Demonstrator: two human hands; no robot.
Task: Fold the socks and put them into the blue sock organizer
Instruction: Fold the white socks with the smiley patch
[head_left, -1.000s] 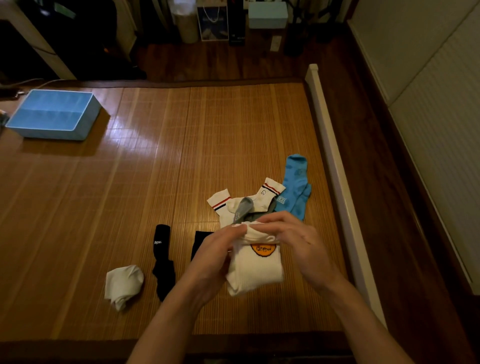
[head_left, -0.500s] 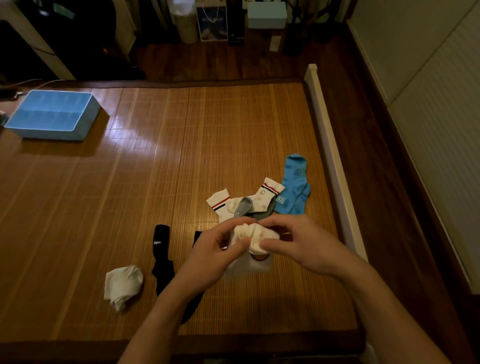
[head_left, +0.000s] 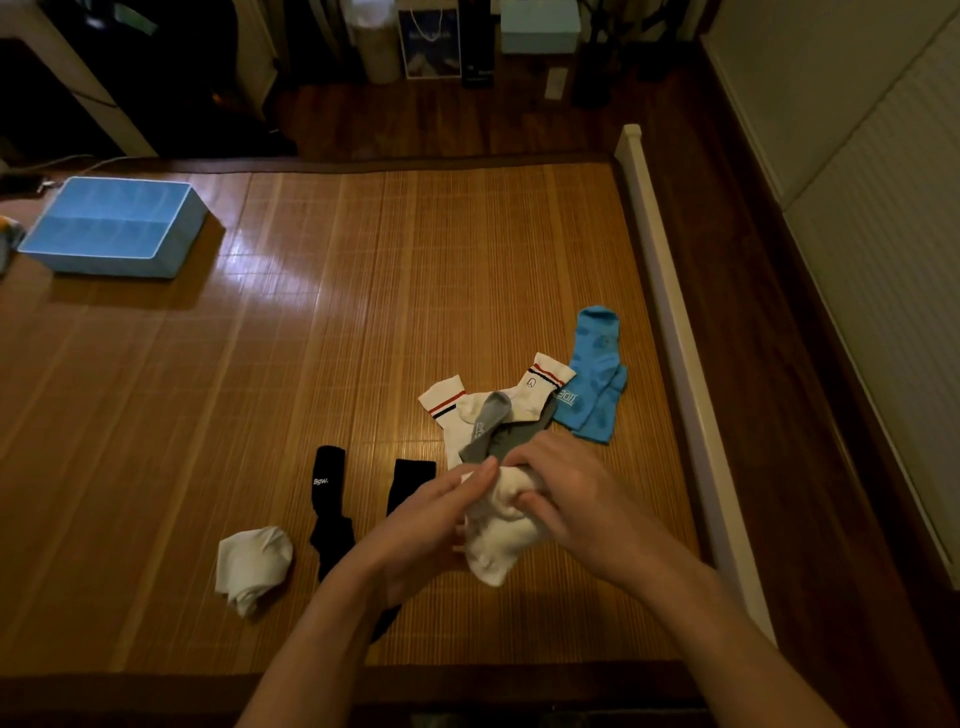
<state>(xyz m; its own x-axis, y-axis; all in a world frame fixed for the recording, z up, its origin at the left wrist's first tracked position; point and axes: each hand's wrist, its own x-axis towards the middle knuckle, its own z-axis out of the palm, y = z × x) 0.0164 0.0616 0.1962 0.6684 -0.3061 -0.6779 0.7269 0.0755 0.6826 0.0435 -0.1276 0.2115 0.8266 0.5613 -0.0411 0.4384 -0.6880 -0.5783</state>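
1. Storage for the task is provided by the blue sock organizer (head_left: 111, 226), which is set at the far left of the bamboo mat (head_left: 363, 291), well apart from all the socks. Nothing can be made out inside it.
2. Near the left, a white folded bundle (head_left: 253, 566) is laid on the mat, not yet put away. Two black socks (head_left: 328, 499) are stretched out just to its right.
3. The left hand (head_left: 426, 525) is closed on the left side of the white sock roll (head_left: 498, 540), with its fingers laid along the top of the fabric. The roll is held over the near middle of the mat; whether it touches the mat cannot be told.
4. The right hand (head_left: 571, 499) is wrapped over the roll's upper right, with the thumb pressed into the fabric. The step in hand is judged to be the tucking of the cuff over the roll.
5. Beyond the hands, striped white socks (head_left: 540, 387) and a grey sock (head_left: 485, 421) are heaped together. Blue socks (head_left: 597, 374) are laid at the right, near the white rail (head_left: 670, 332).
6. Next, the cuff should be drawn fully round so that the roll is locked. A long carry to the far left is then called for. A loose tuck could let the roll spring open on the way.
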